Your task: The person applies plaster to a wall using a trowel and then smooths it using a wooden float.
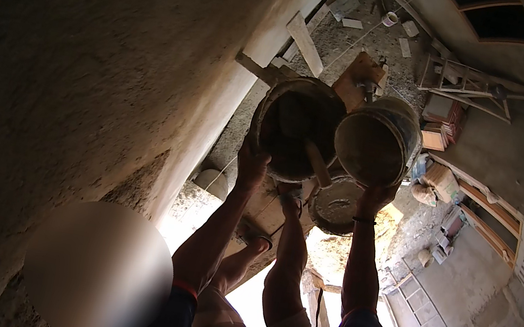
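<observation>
My left hand (253, 165) grips the left side of a dark, mortar-crusted tub (270, 113), which holds a dark mass and a tool with a wooden handle (315, 158). My right hand (374, 199) grips the lower rim of a bucket (372, 147), tilted beside the tub with its inside visible. Below these, a round container (334, 210) contains grey material. My sandalled feet rest on a dusty wooden board (264, 212), partly hidden by the containers and my legs.
A rough plastered wall (99, 101) fills the left. Far below are scattered board pieces (352, 23) and a small white bucket (389, 20). A wooden trestle (469, 87) and stacked sacks (439, 183) lie rightward, with a ladder-like grid (430, 316) at lower right. A blurred patch hides the lower left.
</observation>
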The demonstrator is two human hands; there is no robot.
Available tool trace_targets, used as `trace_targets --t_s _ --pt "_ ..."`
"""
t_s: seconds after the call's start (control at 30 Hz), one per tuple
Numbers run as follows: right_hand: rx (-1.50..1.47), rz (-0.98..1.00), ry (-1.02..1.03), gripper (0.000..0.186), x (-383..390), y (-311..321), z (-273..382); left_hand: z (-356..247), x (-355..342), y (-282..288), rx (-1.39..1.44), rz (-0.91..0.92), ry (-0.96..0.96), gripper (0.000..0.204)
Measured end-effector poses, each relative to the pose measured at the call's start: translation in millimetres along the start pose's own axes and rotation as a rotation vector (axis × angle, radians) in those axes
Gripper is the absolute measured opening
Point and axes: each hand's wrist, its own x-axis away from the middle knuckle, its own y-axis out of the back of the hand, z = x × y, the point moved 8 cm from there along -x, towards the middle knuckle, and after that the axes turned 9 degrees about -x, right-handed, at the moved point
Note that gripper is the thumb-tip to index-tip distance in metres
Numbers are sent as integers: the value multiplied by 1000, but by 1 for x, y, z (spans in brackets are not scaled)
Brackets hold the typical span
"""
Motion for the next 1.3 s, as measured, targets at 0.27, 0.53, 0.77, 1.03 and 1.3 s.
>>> trace_targets --t_s 0.27,0.53,0.77,1.03,1.3 --pt "63 -20 -2 61 0 4 4 14 1 1 -75 27 115 67" --pt "-343 -65 -392 63 2 -6 -8 15 1 4 9 -23 102 65" --pt "382 426 412 57 -18 -47 -15 46 13 52 211 -35 241 67" --pt "386 442 53 54 9 -81 -99 15 47 96 148 -184 267 61" --pt "554 616 132 64 23 -81 -128 -36 70 117 -100 -184 218 61"
